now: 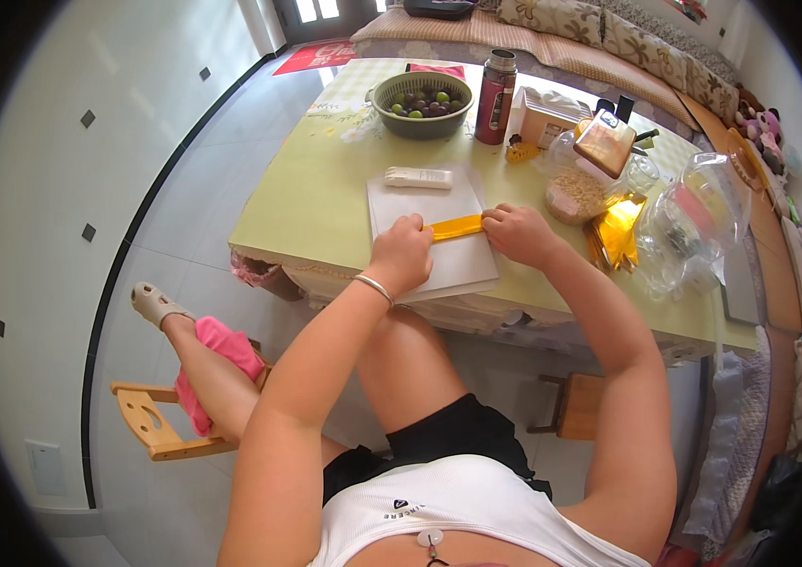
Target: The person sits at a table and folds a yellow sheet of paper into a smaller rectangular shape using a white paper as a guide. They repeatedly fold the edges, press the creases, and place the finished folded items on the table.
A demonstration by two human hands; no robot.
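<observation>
1. Both hands are down on the work: the left hand (403,251) presses with curled fingers on one end of a yellow paper strip (456,227), and the right hand (517,232) pinches the other end, fingers closed on it.
2. That strip lies flat on a white sheet (420,203) at the near edge of the tabletop (316,189), stretched between the two hands.
3. It looks thin, light and easily creased, probably a bit slick; holding it at the ends, as now, seems the safest grip.
4. Just beyond the sheet rests a white rolled object (417,177).
5. To the right sit a heap of gold foil sheets (616,231), a clear jar of grains (579,192) and a crumpled clear plastic bag (694,222).
6. Farther back stand a green bowl of fruit (422,102) and a red flask (494,85).
</observation>
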